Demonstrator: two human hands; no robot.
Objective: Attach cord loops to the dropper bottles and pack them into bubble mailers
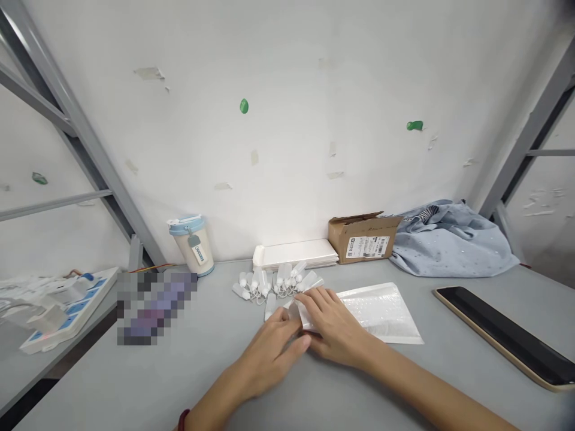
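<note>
My left hand (pixel 274 350) and my right hand (pixel 335 326) meet at the middle of the grey table (pixel 188 383). Together they pinch the left end of a white bubble mailer (pixel 381 311) that lies flat on the table. The fingers cover the mailer's edge, so I cannot tell what is between them. Just beyond my hands lies a cluster of several small white plastic bottles (pixel 274 282) with caps.
A stack of white mailers (pixel 296 254) rests against the wall, next to an open cardboard box (pixel 363 238) and a blue cloth (pixel 449 239). A lidded cup (pixel 193 244) stands at the back left. A dark tablet (pixel 507 332) lies at the right.
</note>
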